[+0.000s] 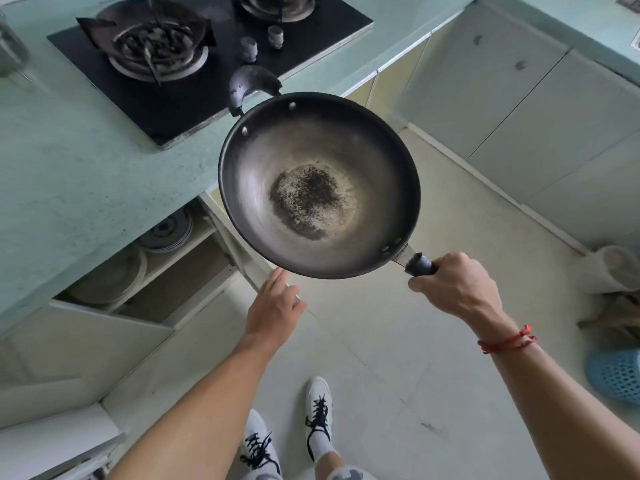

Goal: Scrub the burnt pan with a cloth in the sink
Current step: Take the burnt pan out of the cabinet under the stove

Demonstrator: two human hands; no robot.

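The burnt pan (318, 185) is a dark round wok with a black charred patch in its bottom and a small loop handle at its far rim. It hangs in the air over the floor, beside the counter edge. My right hand (453, 289) is shut on its long black handle at the lower right. My left hand (273, 306) is flat and open just under the pan's near rim, holding nothing. No cloth and no sink are in view.
A black gas hob (207, 57) with two burners sits in the pale green counter (69, 174) at the left. Below it an open cupboard (138, 268) holds stacked dishes. Grey cabinets (519, 98) stand at the right, and a blue basket (616, 375) is on the floor.
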